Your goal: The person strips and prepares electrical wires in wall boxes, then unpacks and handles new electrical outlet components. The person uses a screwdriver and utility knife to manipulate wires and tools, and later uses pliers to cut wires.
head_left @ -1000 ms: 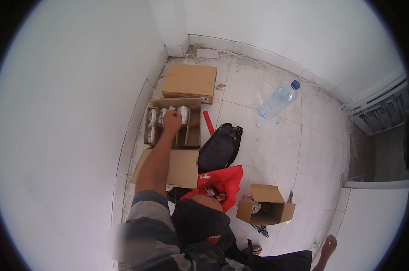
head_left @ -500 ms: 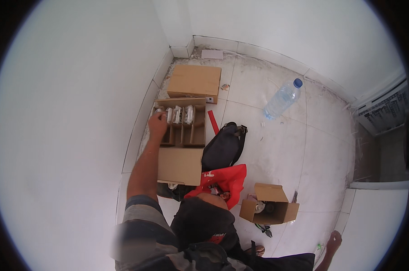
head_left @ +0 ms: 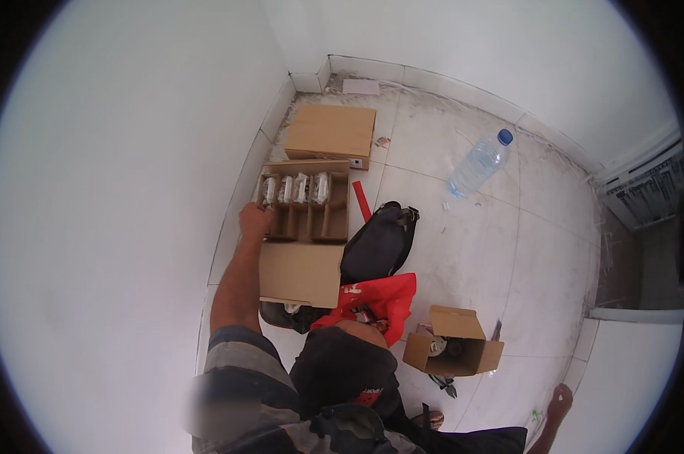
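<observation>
My left hand (head_left: 255, 218) is at the left edge of an open cardboard box (head_left: 338, 233), its fingers curled on the side. The box has several compartments, with white wrapped packets (head_left: 300, 188) standing along the upper row; the visible lower compartments hold no packets. Its flap (head_left: 299, 271) lies folded down toward me. At the lower right, my right hand (head_left: 559, 403) is closed, with fingertips pinched; what it holds, if anything, is too small to make out. It is beside the low white wall at the right.
A closed carton (head_left: 328, 129), red strip (head_left: 361, 198), black bag (head_left: 373, 246) and red bag (head_left: 391, 291) surround the box. A large water bottle (head_left: 474, 166) lies on the tiled floor. A small open box (head_left: 455, 325) sits near green-handled pliers (head_left: 444, 384). Walls bound the space.
My left hand has moved left and down, from among the packets to the box's left edge. The packets now stand more evenly along the upper row.
</observation>
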Demonstrator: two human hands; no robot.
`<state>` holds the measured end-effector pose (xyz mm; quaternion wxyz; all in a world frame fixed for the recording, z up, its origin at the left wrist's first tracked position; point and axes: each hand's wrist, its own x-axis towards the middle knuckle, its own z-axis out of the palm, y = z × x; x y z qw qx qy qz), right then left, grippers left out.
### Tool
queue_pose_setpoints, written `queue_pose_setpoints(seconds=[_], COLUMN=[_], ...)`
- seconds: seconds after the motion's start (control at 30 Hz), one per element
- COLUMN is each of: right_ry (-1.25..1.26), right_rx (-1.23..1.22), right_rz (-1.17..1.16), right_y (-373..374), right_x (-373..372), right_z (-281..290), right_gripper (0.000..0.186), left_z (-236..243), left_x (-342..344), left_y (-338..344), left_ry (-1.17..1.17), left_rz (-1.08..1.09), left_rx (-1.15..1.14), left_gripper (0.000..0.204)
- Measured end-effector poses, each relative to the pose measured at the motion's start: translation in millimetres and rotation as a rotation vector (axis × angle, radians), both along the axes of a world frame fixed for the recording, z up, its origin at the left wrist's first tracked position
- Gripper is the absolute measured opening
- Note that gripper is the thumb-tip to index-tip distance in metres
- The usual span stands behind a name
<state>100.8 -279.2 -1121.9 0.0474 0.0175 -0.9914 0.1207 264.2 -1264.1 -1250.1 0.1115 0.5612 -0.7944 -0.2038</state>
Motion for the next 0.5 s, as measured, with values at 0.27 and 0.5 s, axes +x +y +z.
queue_pose_setpoints(seconds=[0.27, 0.5], right_ry=[-0.071, -0.045], right_rx=[-0.102, 0.013], right_rz=[-0.055, 0.024], right_y=[20.2, 18.6], right_x=[19.1, 16.8], right_z=[-28.6, -34.4], right_gripper=[0.018, 0.019], left_z=[4.8, -13.5], left_x=[8.8, 37.2], left_y=[7.1, -14.4], left_ry=[-0.084, 0.21], left_rz=[-0.177, -0.146], left_rx=[0.031, -0.056], left_gripper=[0.024, 0.019])
